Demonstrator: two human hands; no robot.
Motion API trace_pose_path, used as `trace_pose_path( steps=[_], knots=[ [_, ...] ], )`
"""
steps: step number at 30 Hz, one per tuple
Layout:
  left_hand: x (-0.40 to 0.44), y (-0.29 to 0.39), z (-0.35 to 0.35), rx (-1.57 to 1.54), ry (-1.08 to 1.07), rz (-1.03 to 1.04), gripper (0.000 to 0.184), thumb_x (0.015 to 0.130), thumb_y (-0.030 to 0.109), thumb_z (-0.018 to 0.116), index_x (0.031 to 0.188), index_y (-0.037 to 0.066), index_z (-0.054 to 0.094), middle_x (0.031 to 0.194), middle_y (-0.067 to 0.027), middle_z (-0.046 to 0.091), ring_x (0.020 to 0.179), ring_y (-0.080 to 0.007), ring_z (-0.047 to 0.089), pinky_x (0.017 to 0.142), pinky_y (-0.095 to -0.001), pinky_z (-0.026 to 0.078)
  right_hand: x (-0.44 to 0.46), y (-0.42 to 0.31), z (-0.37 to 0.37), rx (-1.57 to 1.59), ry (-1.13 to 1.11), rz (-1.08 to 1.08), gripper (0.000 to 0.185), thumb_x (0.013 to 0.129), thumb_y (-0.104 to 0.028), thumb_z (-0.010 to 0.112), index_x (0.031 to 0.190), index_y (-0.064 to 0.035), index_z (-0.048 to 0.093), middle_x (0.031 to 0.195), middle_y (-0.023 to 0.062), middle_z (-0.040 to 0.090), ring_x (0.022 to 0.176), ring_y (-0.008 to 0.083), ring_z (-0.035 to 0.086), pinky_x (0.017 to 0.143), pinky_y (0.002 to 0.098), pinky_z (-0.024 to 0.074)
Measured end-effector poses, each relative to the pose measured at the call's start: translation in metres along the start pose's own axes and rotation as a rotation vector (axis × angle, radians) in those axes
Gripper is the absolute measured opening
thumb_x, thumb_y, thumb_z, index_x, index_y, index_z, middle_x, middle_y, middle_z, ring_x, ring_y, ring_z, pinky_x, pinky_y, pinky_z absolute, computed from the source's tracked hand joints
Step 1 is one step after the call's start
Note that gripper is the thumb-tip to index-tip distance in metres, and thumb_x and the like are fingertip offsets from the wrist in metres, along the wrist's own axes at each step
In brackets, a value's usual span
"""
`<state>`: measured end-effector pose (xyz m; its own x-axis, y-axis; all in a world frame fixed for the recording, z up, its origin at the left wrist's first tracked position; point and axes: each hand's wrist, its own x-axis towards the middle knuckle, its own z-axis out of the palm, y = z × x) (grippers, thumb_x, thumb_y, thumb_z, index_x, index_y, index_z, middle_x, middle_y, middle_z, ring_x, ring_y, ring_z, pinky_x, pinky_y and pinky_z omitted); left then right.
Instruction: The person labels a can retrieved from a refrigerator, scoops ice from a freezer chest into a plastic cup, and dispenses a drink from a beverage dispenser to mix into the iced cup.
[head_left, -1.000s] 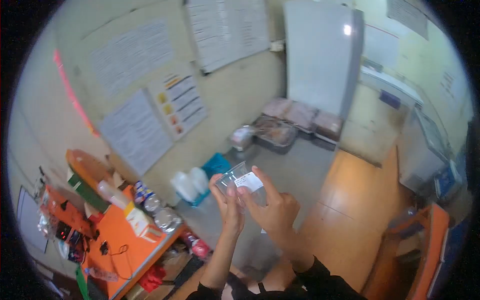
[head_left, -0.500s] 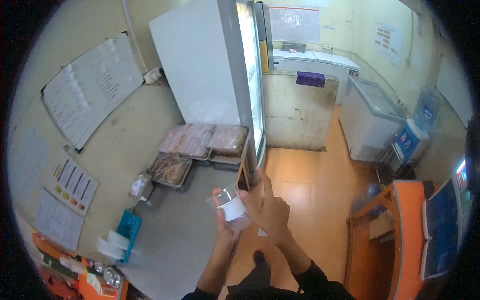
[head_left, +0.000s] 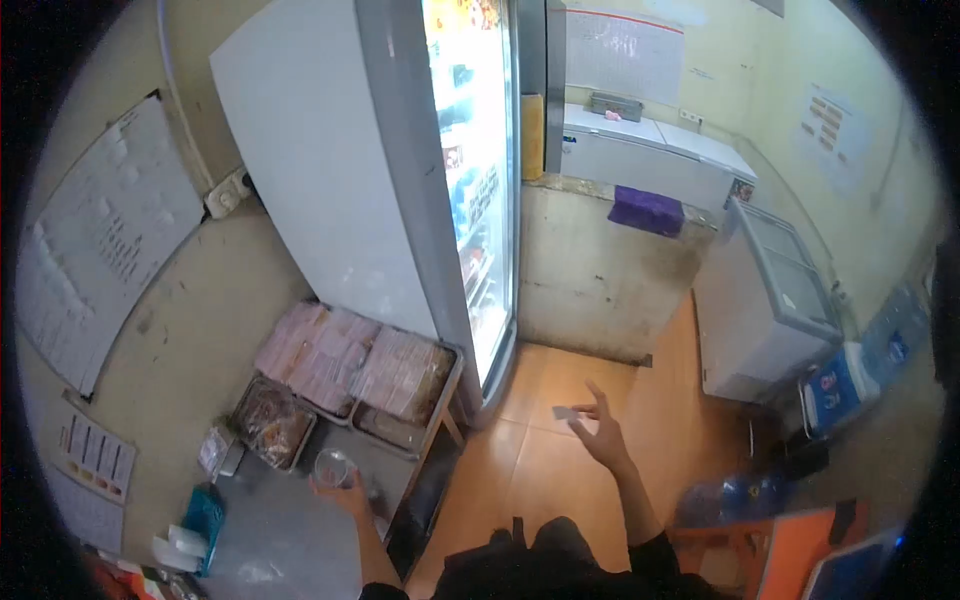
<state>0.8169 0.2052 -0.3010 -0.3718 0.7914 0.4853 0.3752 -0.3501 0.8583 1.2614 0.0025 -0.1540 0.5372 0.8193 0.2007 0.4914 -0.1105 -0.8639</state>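
My left hand (head_left: 345, 492) is closed around a clear plastic cup (head_left: 333, 466), low over the grey metal table near its edge. The cup's open mouth faces up towards me. My right hand (head_left: 602, 442) is out over the tiled floor, its index finger stretched forward. At the tips of its thumb and fingers is a small pale piece (head_left: 565, 412), which looks like a bit of label or paper. The grip on it is partly hidden.
On the table (head_left: 270, 540) are trays of wrapped pink food (head_left: 325, 355), a smaller covered tray (head_left: 272, 424) and a teal basket (head_left: 205, 520). A lit glass-door fridge (head_left: 475, 200) stands ahead, beside a low wall (head_left: 585, 275). A chest freezer (head_left: 765, 300) is at the right.
My hands have moved apart. The left has carried the cup left and down over the table; the right has gone forward and right. The view has shifted, showing more of the fridge's front.
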Motion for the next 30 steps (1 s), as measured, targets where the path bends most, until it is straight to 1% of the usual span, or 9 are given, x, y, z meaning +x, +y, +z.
trace_pose_path(
  steps=[4, 7, 11, 15, 17, 20, 23, 26, 30],
  knots=[
    [-0.011, -0.12, 0.01, 0.832, 0.257, 0.33, 0.099, 0.07, 0.031, 0.083, 0.14, 0.0, 0.02, 0.14, -0.022, 0.028, 0.127, -0.0353, 0.034, 0.104, -0.0508, 0.033, 0.087, 0.07, -0.039, -0.039, 0.032, 0.012, 0.081, 0.083, -0.018, 0.067, 0.149, -0.0208, 0.02, 0.12, 0.0166, 0.061, 0.117, 0.031, 0.056, 0.097, 0.0463, 0.0439],
    [-0.023, 0.032, 0.095, 0.593, 0.677, 0.084, 0.096, 0.068, 0.03, 0.081, 0.138, -0.002, 0.023, 0.137, -0.019, 0.028, 0.126, -0.0339, 0.032, 0.108, -0.0472, 0.026, 0.165, 0.125, -0.061, 0.132, -0.02, -0.036, 0.088, 0.082, -0.013, 0.067, 0.151, -0.0192, 0.014, 0.132, 0.0174, 0.051, 0.122, 0.0325, 0.051, 0.097, 0.046, 0.0433],
    [0.032, 0.216, 0.284, 0.373, 0.176, 0.327, 0.093, 0.064, 0.031, 0.082, 0.134, -0.004, 0.032, 0.131, -0.0228, 0.038, 0.122, -0.035, 0.039, 0.105, -0.0459, 0.031, 0.279, 0.117, -0.102, 0.263, -0.121, -0.071, 0.088, 0.082, -0.003, 0.062, 0.151, -0.0138, 0.009, 0.142, 0.0177, 0.035, 0.121, 0.0277, 0.049, 0.087, 0.0342, 0.0488],
    [0.078, 0.269, 0.43, 0.343, 0.298, 0.19, 0.08, 0.064, 0.024, 0.079, 0.125, -0.007, 0.039, 0.12, -0.0265, 0.048, 0.115, -0.0404, 0.047, 0.096, -0.0481, 0.038, 0.37, 0.116, -0.164, 0.369, -0.246, -0.059, 0.087, 0.083, 0.004, 0.058, 0.151, -0.0145, 0.008, 0.15, 0.0153, 0.019, 0.129, 0.0274, 0.042, 0.083, 0.0301, 0.0503],
    [0.081, 0.266, 0.447, 0.346, 0.432, 0.145, 0.073, 0.065, 0.02, 0.076, 0.123, -0.007, 0.04, 0.117, -0.0269, 0.049, 0.112, -0.0406, 0.049, 0.094, -0.0467, 0.04, 0.403, 0.125, -0.181, 0.379, -0.276, -0.061, 0.088, 0.083, 0.004, 0.057, 0.152, -0.0156, 0.006, 0.15, 0.0155, 0.02, 0.128, 0.0269, 0.043, 0.082, 0.03, 0.0504],
    [0.07, 0.275, 0.443, 0.368, 0.471, 0.049, 0.066, 0.064, 0.012, 0.071, 0.12, -0.004, 0.04, 0.113, -0.0242, 0.05, 0.107, -0.0407, 0.052, 0.091, -0.0438, 0.042, 0.424, 0.123, -0.197, 0.313, -0.117, -0.322, 0.087, 0.085, 0.002, 0.057, 0.151, -0.016, 0.005, 0.14, 0.0199, 0.04, 0.086, 0.0147, 0.056, 0.069, 0.023, 0.0468],
    [0.072, 0.28, 0.445, 0.315, 0.477, -0.073, 0.065, 0.063, 0.016, 0.073, 0.119, 0.001, 0.043, 0.109, -0.0185, 0.054, 0.1, -0.0386, 0.056, 0.091, -0.044, 0.04, 0.443, 0.104, -0.19, 0.463, -0.288, -0.222, 0.086, 0.085, 0.0, 0.057, 0.151, -0.0125, 0.005, 0.147, 0.019, 0.03, 0.1, 0.0212, 0.056, 0.077, 0.0283, 0.0473],
    [0.069, 0.283, 0.446, 0.587, 0.475, -0.11, 0.065, 0.064, 0.023, 0.074, 0.118, 0.003, 0.044, 0.107, -0.0162, 0.057, 0.101, -0.0333, 0.059, 0.094, -0.0455, 0.037, 0.451, 0.059, -0.154, 0.496, -0.354, -0.375, 0.088, 0.085, -0.002, 0.061, 0.15, -0.0106, 0.003, 0.151, 0.0184, 0.021, 0.114, 0.0277, 0.052, 0.087, 0.0354, 0.0469],
    [0.056, 0.295, 0.414, 0.384, 0.395, 0.013, 0.056, 0.063, 0.03, 0.08, 0.105, 0.006, 0.052, 0.096, -0.0095, 0.059, 0.091, -0.0251, 0.058, 0.093, -0.0451, 0.035, 0.429, 0.006, -0.092, 0.626, -0.284, -0.698, 0.099, 0.082, -0.01, 0.071, 0.15, -0.0125, 0.0, 0.153, 0.0195, 0.014, 0.119, 0.0335, 0.051, 0.095, 0.0436, 0.0443]
  ],
)
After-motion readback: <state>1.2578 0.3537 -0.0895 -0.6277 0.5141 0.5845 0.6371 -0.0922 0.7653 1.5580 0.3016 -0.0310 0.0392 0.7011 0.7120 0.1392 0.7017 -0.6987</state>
